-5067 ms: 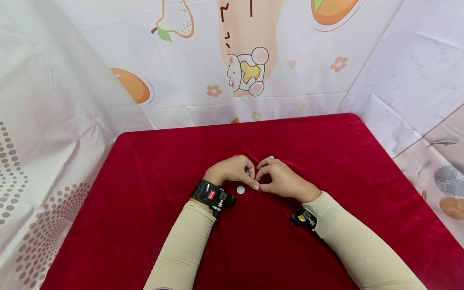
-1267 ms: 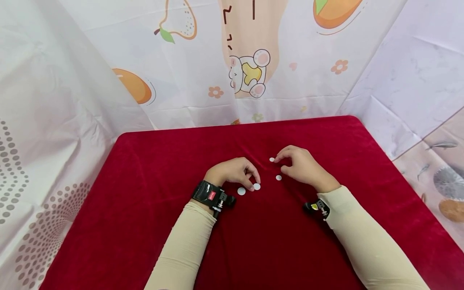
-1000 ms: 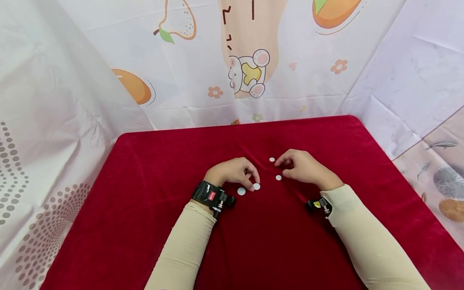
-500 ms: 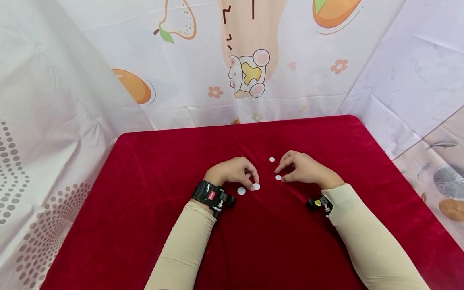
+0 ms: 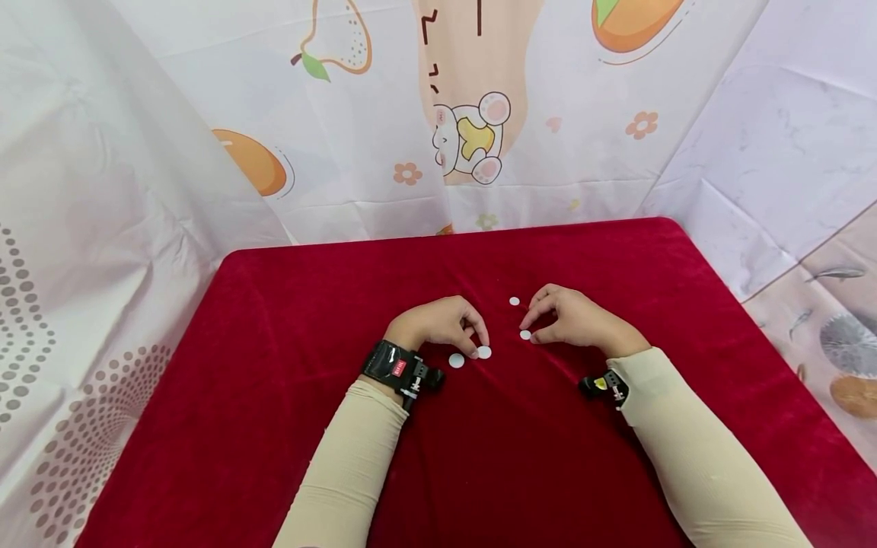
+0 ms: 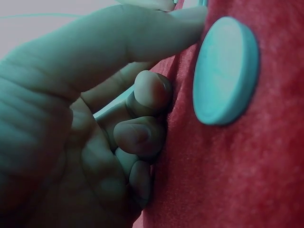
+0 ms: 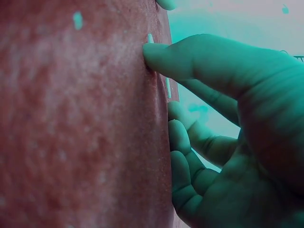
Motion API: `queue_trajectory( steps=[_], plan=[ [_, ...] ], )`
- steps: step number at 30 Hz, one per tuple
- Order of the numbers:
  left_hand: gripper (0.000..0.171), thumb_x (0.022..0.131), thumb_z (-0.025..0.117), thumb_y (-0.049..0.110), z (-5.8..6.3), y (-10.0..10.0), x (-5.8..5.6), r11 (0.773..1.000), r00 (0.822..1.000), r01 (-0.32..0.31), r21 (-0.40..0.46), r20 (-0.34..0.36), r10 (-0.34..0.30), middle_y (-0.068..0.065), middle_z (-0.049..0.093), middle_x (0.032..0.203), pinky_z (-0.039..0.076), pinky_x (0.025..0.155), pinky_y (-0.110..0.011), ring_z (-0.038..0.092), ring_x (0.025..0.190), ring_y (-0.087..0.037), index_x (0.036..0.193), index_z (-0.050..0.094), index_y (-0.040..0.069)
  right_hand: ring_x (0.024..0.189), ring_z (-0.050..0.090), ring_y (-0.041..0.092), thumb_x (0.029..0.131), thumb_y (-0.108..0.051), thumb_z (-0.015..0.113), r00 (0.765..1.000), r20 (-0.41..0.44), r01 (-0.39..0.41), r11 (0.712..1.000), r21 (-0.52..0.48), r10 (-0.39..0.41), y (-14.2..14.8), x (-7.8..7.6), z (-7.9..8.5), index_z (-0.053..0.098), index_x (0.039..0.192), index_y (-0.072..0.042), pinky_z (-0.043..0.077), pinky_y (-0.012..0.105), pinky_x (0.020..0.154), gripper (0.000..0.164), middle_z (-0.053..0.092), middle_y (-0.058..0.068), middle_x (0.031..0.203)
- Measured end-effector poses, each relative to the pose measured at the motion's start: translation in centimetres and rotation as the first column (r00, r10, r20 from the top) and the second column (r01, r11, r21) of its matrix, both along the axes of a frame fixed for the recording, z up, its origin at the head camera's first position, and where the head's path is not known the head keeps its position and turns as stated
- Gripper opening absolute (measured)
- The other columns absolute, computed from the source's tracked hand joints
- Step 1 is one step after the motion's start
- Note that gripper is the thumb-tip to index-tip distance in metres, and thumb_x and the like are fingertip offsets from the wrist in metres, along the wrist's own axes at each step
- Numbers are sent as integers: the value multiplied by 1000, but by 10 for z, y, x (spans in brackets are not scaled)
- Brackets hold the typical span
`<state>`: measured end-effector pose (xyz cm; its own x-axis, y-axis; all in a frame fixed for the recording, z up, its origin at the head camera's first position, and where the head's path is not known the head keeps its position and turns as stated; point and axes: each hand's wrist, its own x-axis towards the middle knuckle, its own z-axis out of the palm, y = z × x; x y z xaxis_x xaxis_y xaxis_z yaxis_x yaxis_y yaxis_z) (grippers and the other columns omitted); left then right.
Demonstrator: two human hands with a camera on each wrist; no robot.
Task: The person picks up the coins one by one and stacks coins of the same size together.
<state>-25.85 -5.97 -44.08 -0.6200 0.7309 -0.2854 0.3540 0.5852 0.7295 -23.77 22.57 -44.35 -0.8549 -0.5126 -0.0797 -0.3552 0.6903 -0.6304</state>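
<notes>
Several small white round discs lie on a red cloth. My left hand [image 5: 441, 323] pinches one white disc [image 5: 484, 352] between thumb and index finger. Left of that, a second disc [image 5: 456, 361] lies flat; in the left wrist view a thick-rimmed disc [image 6: 221, 71] appears close beside the thumb. The right hand [image 5: 575, 318] has its thumb and index finger around a third disc [image 5: 525, 335]. In the right wrist view that thumb [image 7: 204, 57] covers most of a disc's edge [image 7: 150, 38]. Beyond the right fingers lies a farther, untouched disc [image 5: 515, 301].
The red cloth [image 5: 308, 304] covers the whole table, with soft creases near the middle. A patterned white curtain [image 5: 356, 152] hangs behind the table and at both sides. Each wrist wears a black strapped camera, such as the left one [image 5: 397, 369].
Earlier both hands met at one disc; the right hand then moved right, apart from the left. Lately it came down from beside the farther disc onto the nearer one. The left hand barely moved.
</notes>
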Motion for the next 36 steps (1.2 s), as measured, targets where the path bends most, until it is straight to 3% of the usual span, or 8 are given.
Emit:
queue_trajectory(
  steps=[14, 36],
  plan=[
    [16, 81, 84, 8, 2, 1, 0, 1000, 999, -14, -2, 29, 14, 1, 58, 66, 44, 62, -25, 54, 66, -12, 91, 83, 21, 109, 55, 20, 81, -15, 88, 1000, 1, 1, 1000, -7, -1, 1, -1, -2, 82, 90, -31, 48, 42, 95, 19, 61, 1, 115],
    [20, 80, 85, 9, -2, 0, 0, 1000, 999, -17, 18, 29, 16, 2, 57, 68, 44, 63, -26, 53, 65, -13, 95, 80, 22, 103, 57, 16, 79, -15, 88, 997, -69, -40, 999, 17, 41, -1, -1, -1, 81, 86, -30, 49, 39, 93, 17, 62, -2, 108]
  ],
)
